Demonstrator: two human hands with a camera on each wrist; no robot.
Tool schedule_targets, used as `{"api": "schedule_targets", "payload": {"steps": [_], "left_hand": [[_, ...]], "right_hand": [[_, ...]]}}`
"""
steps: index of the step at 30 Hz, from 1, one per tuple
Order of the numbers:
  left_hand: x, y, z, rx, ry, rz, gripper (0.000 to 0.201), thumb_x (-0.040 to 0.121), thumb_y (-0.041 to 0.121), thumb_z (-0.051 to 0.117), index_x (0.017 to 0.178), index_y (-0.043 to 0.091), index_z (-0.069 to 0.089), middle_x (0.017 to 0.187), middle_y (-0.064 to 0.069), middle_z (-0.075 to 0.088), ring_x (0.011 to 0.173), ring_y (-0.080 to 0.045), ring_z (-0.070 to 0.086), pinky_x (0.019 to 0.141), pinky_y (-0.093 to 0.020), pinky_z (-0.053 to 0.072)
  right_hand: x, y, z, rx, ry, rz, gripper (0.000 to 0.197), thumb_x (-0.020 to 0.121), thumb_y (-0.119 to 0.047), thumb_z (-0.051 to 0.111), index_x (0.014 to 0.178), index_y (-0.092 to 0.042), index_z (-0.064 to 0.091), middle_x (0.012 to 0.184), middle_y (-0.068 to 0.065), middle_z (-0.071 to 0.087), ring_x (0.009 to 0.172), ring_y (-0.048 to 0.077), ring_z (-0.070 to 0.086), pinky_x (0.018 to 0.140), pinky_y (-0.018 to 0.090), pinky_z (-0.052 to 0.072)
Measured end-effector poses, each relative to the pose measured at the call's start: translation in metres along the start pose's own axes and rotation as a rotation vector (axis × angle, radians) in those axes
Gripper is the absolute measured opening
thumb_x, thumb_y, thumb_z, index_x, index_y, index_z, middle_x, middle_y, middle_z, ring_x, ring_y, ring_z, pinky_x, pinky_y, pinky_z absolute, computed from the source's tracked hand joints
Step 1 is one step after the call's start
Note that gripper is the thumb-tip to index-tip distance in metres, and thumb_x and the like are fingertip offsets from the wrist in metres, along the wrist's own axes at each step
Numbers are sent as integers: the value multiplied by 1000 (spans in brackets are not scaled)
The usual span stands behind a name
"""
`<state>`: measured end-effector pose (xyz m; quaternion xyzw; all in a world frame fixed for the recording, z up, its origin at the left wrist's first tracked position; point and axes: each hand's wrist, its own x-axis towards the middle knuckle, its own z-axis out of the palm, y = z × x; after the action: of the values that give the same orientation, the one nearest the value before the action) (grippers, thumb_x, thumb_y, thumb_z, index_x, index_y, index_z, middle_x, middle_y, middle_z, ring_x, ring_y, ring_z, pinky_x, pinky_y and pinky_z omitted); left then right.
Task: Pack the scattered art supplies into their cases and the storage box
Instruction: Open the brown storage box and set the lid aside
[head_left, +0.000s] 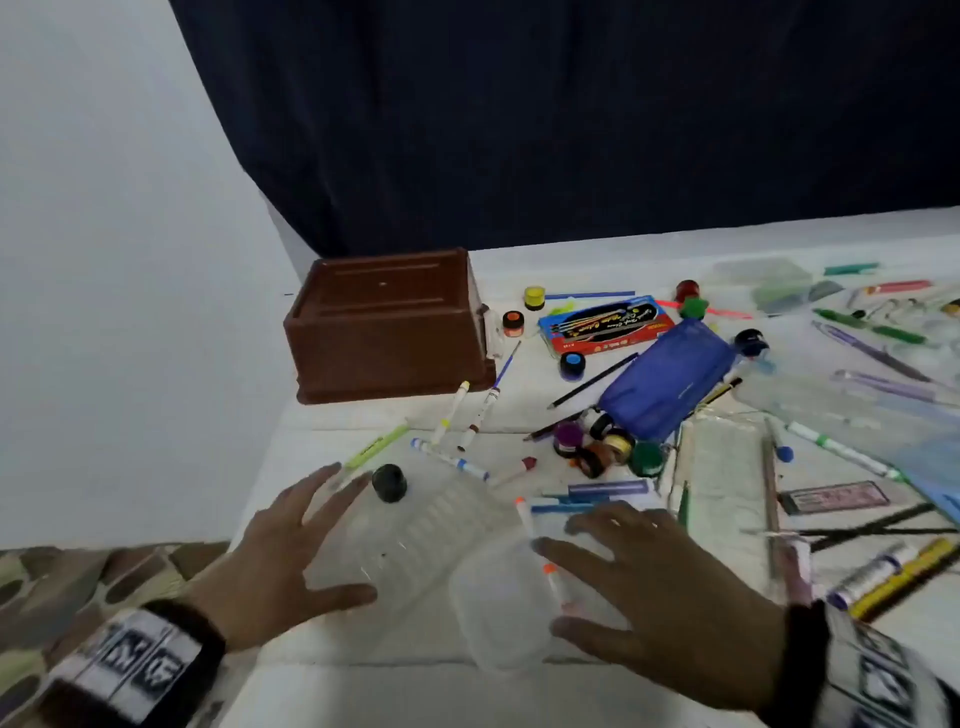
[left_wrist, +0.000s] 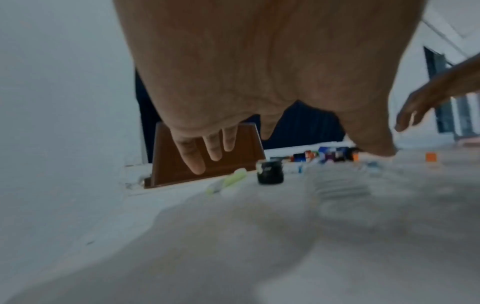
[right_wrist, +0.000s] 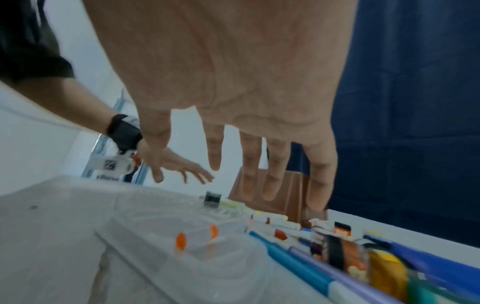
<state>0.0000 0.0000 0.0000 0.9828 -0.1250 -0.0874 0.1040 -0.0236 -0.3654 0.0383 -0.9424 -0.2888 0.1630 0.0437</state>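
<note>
My left hand (head_left: 291, 551) hovers with spread fingers over the near-left table, just short of a black paint pot (head_left: 389, 482) and a clear ridged marker tray (head_left: 415, 540). My right hand (head_left: 649, 587) is spread above a clear plastic tub (head_left: 498, 608) and two orange-capped markers (head_left: 527, 519). Neither hand holds anything. A brown storage box (head_left: 387, 325) sits upside down at the back left. A blue pencil case (head_left: 670, 379) lies mid-table beside tape rolls (head_left: 605, 441). In the wrist views the left hand (left_wrist: 207, 152) and right hand (right_wrist: 259, 181) show straight fingers.
Markers (head_left: 452, 460), paint pots (head_left: 534, 297), a blue brush box (head_left: 605, 322), pens and pencils (head_left: 872, 332) litter the white table (head_left: 405, 639) to the right. A white wall is on the left, a dark curtain behind.
</note>
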Motion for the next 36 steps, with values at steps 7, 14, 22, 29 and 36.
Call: {"api": "schedule_targets", "payload": {"steps": [7,14,22,29,36], "left_hand": [[65,-27,3,219,-280,186,118,60,98,44,135,54,-35,154,7,-38,147,-13,-23,119,-33,-4],[91,7,9,109,-269,265,105,82,83,37,146,37,-32,155,5,-36,147,-10,-21,119,-27,-4],[124,59,22,79,-321,190,107,79,85,28,145,30,-36,157,-11,-33,150,-26,-16,123,-40,3],[143,106,26,-2,-344,165,106,84,80,35,148,28,-31,160,-11,-28,152,-29,-6,121,-41,11],[178,138,32,32,-330,197,97,89,76,30,151,28,-26,162,-14,-21,152,-29,-3,124,-42,7]], "right_hand": [[27,-23,29,-107,-238,191,63,85,-82,19,139,-55,38,152,8,42,129,32,53,88,66,45],[13,7,39,-194,-178,271,64,84,-76,35,143,-53,34,147,-6,48,129,29,52,92,65,42],[3,58,30,-86,-141,90,59,96,-56,39,138,-71,-1,155,-30,-17,145,15,-29,117,62,0],[5,102,28,83,-135,18,63,90,-44,60,125,-80,22,149,-45,-2,144,0,-21,120,52,11],[8,131,17,152,-136,0,64,85,-39,63,129,-73,32,153,-38,9,144,-5,-16,121,50,5]]}}
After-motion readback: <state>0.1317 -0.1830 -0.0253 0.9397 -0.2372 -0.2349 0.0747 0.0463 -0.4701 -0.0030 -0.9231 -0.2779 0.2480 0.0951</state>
